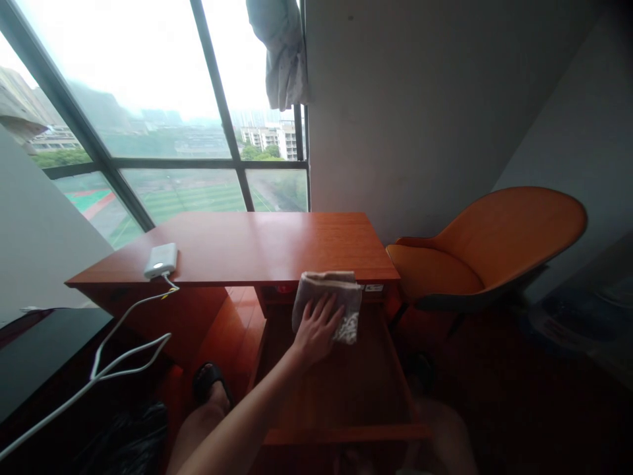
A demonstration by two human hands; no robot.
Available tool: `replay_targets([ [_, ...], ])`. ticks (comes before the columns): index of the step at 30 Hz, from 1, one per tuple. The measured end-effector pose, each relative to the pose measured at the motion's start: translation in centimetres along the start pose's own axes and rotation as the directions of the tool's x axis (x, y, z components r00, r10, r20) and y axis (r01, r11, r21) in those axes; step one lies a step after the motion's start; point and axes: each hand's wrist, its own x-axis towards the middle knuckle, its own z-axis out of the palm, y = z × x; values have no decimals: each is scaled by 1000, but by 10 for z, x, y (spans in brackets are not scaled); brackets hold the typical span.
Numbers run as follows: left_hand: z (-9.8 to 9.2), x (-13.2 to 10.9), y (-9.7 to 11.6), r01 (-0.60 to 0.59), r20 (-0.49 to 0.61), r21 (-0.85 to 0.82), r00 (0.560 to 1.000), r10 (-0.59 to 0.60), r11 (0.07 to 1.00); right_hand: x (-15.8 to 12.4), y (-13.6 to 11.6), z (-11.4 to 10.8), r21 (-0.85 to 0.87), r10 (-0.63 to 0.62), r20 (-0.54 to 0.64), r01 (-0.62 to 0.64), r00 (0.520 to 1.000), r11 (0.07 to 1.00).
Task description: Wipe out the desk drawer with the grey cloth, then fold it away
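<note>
My left hand (317, 331) reaches forward over a pulled-out wooden drawer (346, 433). Its fingers are laid across a folded greyish cloth (351, 300) with a pale patterned patch at its lower right corner. The thumb is hidden. The cloth's upper end overlaps the front edge of the reddish-brown desk (277, 254). The part of the drawer around the cloth is dark, and its far end runs under the desktop. My right hand does not show.
On the desk's left lies a white power bank (161, 259) with a white cable (123, 316) looping down left. An orange chair (514, 244) stands right of the desk. Windows (163, 119) rise behind it. A dark surface (44, 356) and black plastic bag (128, 435) sit at left.
</note>
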Motion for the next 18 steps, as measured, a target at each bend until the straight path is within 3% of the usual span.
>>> replay_targets([
  [2, 24, -30, 5, -95, 168, -67, 980, 105, 993, 8, -25, -10, -9, -17, -24, 17, 1000, 1000],
  [4, 43, -52, 4, -133, 355, -138, 918, 174, 981, 16, -58, -23, -17, -37, -51, 36, 998, 999],
  [6, 52, -65, 1, -125, 430, -164, 883, 185, 978, 23, -91, -35, -33, -54, -88, 51, 995, 998],
  [10, 49, -67, 3, -71, 470, -147, 872, 133, 987, 32, -128, -49, -122, -26, -191, 3, 981, 993],
  [13, 49, -59, 17, -47, 473, -157, 873, 117, 986, 35, -126, -50, -110, -9, -208, -15, 978, 994],
  [18, 64, -42, 47, -50, 433, -221, 890, 144, 974, 38, -118, -54, -84, 4, -183, -20, 983, 996],
])
